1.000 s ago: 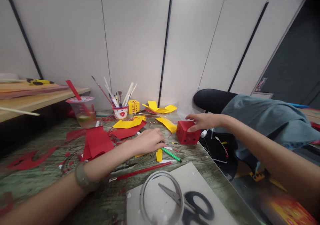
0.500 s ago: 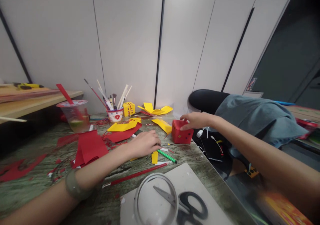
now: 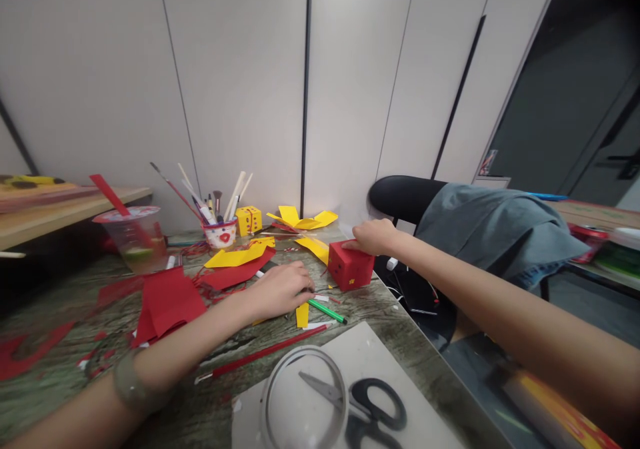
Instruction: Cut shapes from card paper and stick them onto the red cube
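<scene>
A red paper die (image 3: 350, 267) with dots on its sides stands near the right edge of the table. My right hand (image 3: 375, 237) is at its top back corner with the fingers curled closed against it; some fingertips are hidden. My left hand (image 3: 283, 288) rests on the table left of the die, palm down, fingers loosely apart and holding nothing visible. Just beside its fingertips lie a green pen (image 3: 329, 311) and a small yellow paper strip (image 3: 302, 316). A ring is on one finger.
Scissors (image 3: 360, 409) and a clear round lid or tape roll (image 3: 305, 396) lie on a grey board. Red paper (image 3: 170, 302), a decorated brush cup (image 3: 220, 234), a yellow die (image 3: 249, 220) and a drink cup (image 3: 135, 242) stand left. A chair (image 3: 407, 196) is beyond the edge.
The red die has turned, so a side with a yellow mark shows at the front right. My right hand's fingers have curled in over its top. The view has shifted slightly; my left hand stays put.
</scene>
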Motion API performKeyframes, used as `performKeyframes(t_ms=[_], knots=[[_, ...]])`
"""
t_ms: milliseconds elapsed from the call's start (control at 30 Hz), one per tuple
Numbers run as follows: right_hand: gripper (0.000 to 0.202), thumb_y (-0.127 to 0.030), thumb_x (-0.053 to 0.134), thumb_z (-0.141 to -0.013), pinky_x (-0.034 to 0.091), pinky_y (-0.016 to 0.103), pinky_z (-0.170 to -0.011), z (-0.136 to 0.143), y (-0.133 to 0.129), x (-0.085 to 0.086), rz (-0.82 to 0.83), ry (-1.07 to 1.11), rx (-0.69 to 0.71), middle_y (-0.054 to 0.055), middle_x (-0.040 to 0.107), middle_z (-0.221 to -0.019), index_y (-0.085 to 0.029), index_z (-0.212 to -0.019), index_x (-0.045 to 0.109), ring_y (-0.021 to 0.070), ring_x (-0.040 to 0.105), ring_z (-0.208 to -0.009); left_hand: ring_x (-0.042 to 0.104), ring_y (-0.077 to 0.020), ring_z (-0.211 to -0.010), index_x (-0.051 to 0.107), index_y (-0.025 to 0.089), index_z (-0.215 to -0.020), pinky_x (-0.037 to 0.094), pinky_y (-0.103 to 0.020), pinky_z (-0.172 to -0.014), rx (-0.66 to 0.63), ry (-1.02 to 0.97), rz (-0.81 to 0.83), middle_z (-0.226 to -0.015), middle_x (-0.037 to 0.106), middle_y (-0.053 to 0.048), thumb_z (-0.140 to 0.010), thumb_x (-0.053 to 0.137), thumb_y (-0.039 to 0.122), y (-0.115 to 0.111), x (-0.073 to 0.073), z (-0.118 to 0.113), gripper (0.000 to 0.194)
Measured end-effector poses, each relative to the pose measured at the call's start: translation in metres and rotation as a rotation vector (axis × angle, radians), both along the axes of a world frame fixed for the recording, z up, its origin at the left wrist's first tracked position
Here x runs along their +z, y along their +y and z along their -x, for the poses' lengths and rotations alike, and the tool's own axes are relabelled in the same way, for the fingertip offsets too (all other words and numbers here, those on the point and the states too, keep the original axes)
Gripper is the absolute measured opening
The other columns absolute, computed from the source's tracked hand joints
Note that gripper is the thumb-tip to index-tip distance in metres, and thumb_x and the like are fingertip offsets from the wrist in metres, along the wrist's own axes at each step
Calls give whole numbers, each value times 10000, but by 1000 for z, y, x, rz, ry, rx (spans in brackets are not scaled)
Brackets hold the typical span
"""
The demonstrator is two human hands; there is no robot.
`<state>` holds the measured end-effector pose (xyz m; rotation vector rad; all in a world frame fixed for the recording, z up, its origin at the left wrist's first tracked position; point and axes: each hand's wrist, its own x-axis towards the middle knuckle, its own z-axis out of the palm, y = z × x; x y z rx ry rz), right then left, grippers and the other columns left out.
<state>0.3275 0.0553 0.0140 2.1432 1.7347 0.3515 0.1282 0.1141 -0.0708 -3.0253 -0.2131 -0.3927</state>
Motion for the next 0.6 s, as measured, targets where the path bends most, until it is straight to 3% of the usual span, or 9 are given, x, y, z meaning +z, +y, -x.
performKeyframes(t_ms=[600], knots=[[246, -256, 475, -840, 461, 394, -737, 8, 14, -16, -138, 119, -3, 69, 530, -1100, -176, -1071, 507, 192, 553, -892, 494, -181, -809, 599, 196, -804, 372, -265, -704, 7, -22, -11, -741, 573, -24, -848, 410, 324, -1, 0, -1, 232]])
